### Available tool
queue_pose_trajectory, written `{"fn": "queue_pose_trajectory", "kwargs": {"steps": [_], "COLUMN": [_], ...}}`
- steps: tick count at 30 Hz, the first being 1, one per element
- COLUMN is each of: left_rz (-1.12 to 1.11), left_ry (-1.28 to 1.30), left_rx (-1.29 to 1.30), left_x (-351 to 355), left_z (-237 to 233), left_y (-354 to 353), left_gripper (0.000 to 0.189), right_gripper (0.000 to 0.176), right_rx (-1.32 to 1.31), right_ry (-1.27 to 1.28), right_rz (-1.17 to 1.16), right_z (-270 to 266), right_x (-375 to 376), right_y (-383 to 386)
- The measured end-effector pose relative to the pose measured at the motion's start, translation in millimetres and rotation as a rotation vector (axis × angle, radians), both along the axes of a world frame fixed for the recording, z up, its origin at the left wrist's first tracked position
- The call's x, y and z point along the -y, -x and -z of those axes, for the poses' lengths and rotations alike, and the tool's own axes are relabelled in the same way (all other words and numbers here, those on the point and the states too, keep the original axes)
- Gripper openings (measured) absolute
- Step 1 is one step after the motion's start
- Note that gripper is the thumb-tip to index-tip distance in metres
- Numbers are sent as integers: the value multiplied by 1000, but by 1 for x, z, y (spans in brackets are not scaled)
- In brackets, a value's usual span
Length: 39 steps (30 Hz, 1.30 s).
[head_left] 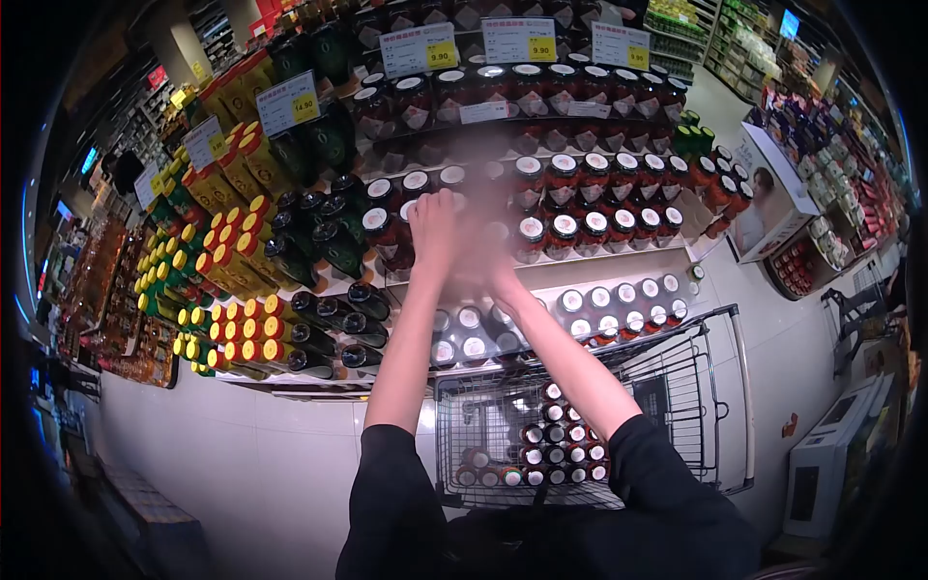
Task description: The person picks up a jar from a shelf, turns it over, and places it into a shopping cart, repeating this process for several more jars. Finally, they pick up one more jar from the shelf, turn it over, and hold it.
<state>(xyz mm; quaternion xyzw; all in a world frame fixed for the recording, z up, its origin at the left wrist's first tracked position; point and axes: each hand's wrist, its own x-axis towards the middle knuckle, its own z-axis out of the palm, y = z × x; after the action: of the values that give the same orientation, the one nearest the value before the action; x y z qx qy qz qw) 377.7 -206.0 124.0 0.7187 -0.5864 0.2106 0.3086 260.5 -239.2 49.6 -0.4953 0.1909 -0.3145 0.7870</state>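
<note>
Both my arms reach forward to a tiered shelf of glass jars with white lids. My left hand [435, 227] is at the middle tier, its fingers curled down over a jar [408, 209] whose white lid shows beside them. A blurred patch covers the middle of the view and hides most of my right hand [491, 269]. That hand is just right of my left one, at the front of the same tier; its fingers and anything in them cannot be made out. Rows of similar red jars [565, 232] stand upright to the right.
Below my arms stands a wire shopping cart [730, 387] with several white-lidded jars [556, 454] inside. Dark green bottles [329, 237] and yellow-capped bottles [237, 333] fill the shelf on the left. Price signs [520, 41] stand along the top. A promotional box display [773, 193] is at right.
</note>
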Motion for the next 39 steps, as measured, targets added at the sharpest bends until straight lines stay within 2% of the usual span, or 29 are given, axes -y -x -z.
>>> {"fn": "queue_pose_trajectory", "kwargs": {"steps": [4, 12, 15, 18, 20, 21, 23, 24, 27, 29, 31, 33, 34, 37, 38, 39], "left_rz": [12, 41, 98, 127, 151, 181, 163, 198, 244, 312, 327, 452, 452, 533, 569, 644], "left_ry": [8, 40, -13, 22, 17, 21, -20, -42, -67, -74, -131, -255, -256, -367, -380, -407], "left_rx": [-65, -84, -162, -240, -247, -255, -292, -324, -351, -402, -467, -851, -853, -1179, -1229, -1162], "left_x": [0, -5, -10, -20, -29, -33, -41, -46, -53, -57, -64, -72, -76, -91, -95, -96], "left_z": [-2, -11, -20, -30, -42, -49, -63, -67, -69, -71, -74, -75, -73, -69, -63, -58], "left_y": [-2, 9, 18, 35, 47, 53, 70, 78, 97, 109, 122, 138, 147, 172, 180, 184], "left_gripper": [40, 41, 38, 44, 44, 45, 47, 49, 50, 46, 40, 35, 35, 28, 30, 33], "right_gripper": [55, 54, 53, 53, 40, 40, 38, 38, 38, 44, 51, 56, 56, 57, 58, 58], "right_rx": [-8, 69, 115, 149, 66, 68, 303, 488, 467, 493, 435, 435, 455, 471, 457, 443], "right_ry": [-116, -203, -176, -250, -339, -345, -86, -350, -450, -481, -432, -473, -468, -460, -481, -501], "right_rz": [-100, -64, -84, -109, -5, -12, -51, -127, -76, -132, -183, -114, -168, -223, -222, -221], "right_z": [-9, -7, -5, -2, -28, -24, -20, -18, -45, -47, -51, -56, -60, -69, -71, -75], "right_x": [-2, -5, -9, -13, -24, -25, -28, -28, -53, -65, -76, -89, -94, -108, -113, -118], "right_y": [8, 18, 24, 32, 48, 49, 51, 53, 81, 101, 123, 142, 159, 194, 205, 216]}}
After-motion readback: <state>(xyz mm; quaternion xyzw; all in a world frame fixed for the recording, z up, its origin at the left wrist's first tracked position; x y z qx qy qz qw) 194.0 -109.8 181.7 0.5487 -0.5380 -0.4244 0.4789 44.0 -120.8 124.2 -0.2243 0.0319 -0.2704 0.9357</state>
